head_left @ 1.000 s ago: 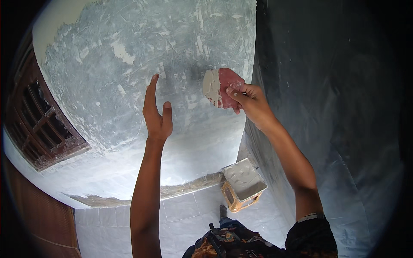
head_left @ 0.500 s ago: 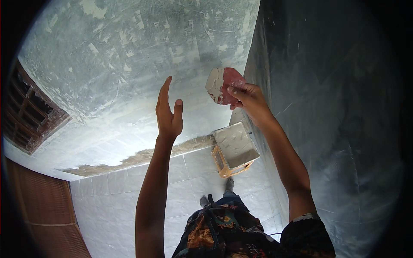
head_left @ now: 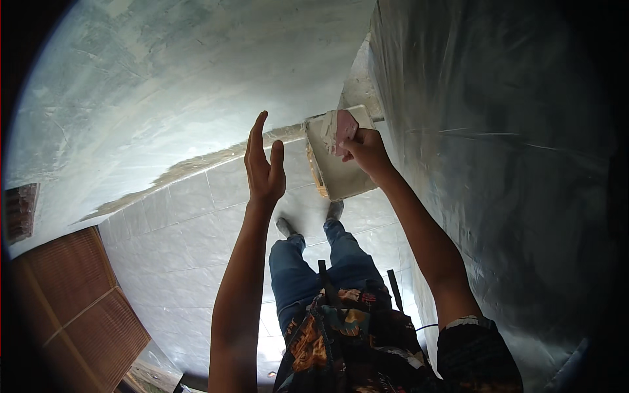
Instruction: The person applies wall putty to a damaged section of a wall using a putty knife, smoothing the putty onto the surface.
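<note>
My right hand (head_left: 367,152) grips a flat, angular pink scraper (head_left: 347,126) between thumb and fingers. Off-white paste coats the scraper's left part. In the head view it overlaps the tray (head_left: 350,187), a rectangular container with pale paste inside; whether it touches the paste I cannot tell. My left hand (head_left: 263,165) is raised and holds nothing, its fingers stretched out and the thumb apart. Behind it stretches the wall (head_left: 216,59), patchy grey-green with whitish smears.
An orange-yellow stand (head_left: 317,171) shows under the tray. A dark wall (head_left: 498,164) rises on the right. Pale grey tiles (head_left: 190,236) cover the floor around my feet. At lower left is a brown ribbed panel (head_left: 85,308), with a dark-framed opening (head_left: 21,211) above it.
My view has tipped downward, showing more floor and my legs. The right hand with the scraper has come down from beside the wall to over the tray. My left hand stays raised and open.
</note>
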### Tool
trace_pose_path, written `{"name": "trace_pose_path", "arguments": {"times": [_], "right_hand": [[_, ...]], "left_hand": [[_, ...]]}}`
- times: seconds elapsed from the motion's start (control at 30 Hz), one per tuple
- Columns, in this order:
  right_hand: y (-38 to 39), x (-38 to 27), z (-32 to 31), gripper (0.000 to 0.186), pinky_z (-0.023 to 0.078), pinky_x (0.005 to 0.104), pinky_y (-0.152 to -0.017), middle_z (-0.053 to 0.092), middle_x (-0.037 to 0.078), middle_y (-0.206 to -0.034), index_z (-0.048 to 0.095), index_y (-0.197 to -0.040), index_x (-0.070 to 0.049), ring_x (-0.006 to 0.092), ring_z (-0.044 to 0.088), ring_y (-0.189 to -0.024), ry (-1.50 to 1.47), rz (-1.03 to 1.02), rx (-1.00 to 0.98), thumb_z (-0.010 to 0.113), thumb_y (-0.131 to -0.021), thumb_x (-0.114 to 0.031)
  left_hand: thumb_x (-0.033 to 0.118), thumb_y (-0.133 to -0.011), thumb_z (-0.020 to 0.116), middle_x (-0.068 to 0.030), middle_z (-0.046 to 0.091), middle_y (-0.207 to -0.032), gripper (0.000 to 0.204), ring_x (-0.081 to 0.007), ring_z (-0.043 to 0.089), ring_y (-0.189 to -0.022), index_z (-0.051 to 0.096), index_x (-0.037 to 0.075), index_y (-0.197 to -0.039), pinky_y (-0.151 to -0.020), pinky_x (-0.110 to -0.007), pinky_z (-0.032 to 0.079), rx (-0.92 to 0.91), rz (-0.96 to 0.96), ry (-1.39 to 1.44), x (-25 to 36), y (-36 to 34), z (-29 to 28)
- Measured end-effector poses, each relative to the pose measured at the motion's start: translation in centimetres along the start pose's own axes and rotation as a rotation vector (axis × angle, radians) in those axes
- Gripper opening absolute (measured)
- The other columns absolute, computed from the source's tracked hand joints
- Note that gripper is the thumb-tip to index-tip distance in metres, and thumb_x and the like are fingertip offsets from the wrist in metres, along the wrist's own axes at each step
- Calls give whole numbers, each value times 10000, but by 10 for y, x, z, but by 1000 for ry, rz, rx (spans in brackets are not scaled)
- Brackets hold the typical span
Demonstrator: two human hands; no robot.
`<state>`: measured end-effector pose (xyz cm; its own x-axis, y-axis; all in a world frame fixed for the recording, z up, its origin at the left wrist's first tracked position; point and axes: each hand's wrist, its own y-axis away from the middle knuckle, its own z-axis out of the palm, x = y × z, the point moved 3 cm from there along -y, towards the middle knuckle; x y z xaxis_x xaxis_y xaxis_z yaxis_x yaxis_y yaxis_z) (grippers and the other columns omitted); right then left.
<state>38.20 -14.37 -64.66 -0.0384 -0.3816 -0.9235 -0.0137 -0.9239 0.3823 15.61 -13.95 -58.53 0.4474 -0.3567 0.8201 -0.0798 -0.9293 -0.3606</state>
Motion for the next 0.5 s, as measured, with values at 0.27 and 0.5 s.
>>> {"name": "trace_pose_path", "arguments": {"times": [0.27, 0.5], "right_hand": [[-37, 172, 13, 179, 559, 422, -617, 659, 205, -637, 667, -736, 58, 318, 704, -638, 389, 41, 160, 658, -760, -119], [-84, 243, 65, 121, 574, 461, -767, 697, 245, -844, 695, -811, 27, 396, 706, -879, 869, -19, 297, 644, -781, -79]], "left_hand": [[299, -1032, 444, -275, 472, -1471, 570, -394, 415, -1411, 393, -62, -1470, -1167, -476, 303, -119, -270, -34, -78, 50, 50], [260, -1040, 409, -271, 453, -1492, 553, -361, 389, -1439, 374, -77, -1477, -1188, -462, 271, -233, -401, -56, -121, 99, 49]]}}
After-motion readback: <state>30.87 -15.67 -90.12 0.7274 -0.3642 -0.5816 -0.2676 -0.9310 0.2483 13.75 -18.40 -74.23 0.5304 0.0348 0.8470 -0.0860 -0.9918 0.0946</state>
